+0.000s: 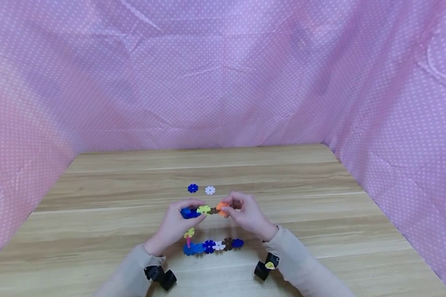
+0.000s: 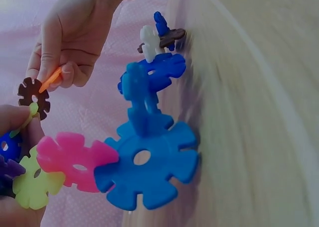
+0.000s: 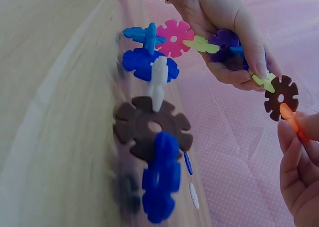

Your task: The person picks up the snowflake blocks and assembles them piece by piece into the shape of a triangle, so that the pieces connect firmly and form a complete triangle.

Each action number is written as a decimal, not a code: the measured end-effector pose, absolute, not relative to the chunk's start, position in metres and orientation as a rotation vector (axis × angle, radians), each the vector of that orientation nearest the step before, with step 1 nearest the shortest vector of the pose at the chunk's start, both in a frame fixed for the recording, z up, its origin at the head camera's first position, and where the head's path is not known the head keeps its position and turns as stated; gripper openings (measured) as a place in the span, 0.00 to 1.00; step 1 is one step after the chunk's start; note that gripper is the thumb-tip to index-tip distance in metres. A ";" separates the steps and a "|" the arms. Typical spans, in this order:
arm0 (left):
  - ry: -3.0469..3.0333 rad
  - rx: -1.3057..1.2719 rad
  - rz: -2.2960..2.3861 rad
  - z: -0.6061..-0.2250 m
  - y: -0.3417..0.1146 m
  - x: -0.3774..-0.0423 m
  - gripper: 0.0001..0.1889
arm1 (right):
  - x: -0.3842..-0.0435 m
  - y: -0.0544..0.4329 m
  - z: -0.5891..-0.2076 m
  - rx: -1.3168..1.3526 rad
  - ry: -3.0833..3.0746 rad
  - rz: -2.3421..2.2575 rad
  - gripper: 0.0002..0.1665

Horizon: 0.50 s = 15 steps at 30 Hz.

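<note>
Notched plastic snowflake discs are slotted together into a bent chain. My left hand (image 1: pixel 174 226) grips its upper stretch, thumb and fingers on a yellow disc (image 1: pixel 203 209), with blue and purple discs partly hidden in the palm. An orange disc (image 1: pixel 221 208) is pinched between thumb and fingers of my right hand (image 1: pixel 250 214). Its edge meets the brown disc (image 3: pixel 281 98) that extends from the yellow one. Below the left hand, another yellow disc (image 2: pixel 39 179) and a pink disc (image 2: pixel 78 161) lead down to a light blue disc (image 2: pixel 149 162).
The chain's lower row runs rightward along the wooden table (image 1: pixel 301 177) through a white disc (image 1: pixel 218 246), a brown disc (image 1: pixel 228 243) and a dark blue end disc (image 1: pixel 238 243). Beyond the hands lie a loose blue disc (image 1: pixel 193 188) and white disc (image 1: pixel 209 190). Pink dotted cloth (image 1: pixel 223 82) surrounds the table.
</note>
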<state>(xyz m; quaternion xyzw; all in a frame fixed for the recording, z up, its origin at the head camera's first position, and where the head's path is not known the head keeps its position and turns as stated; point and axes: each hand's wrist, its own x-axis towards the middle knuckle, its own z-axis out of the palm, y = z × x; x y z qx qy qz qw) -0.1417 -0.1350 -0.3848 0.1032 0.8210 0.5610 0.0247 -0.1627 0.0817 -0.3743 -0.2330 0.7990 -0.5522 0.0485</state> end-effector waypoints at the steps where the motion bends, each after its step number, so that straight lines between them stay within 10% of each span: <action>1: 2.545 0.319 1.725 -0.384 -0.135 -0.141 0.14 | -0.163 0.081 -0.374 -0.704 2.433 -1.679 0.03; 15: 2.543 0.288 1.699 -0.384 -0.133 -0.141 0.14 | -0.163 0.080 -0.374 -0.657 2.453 -1.653 0.02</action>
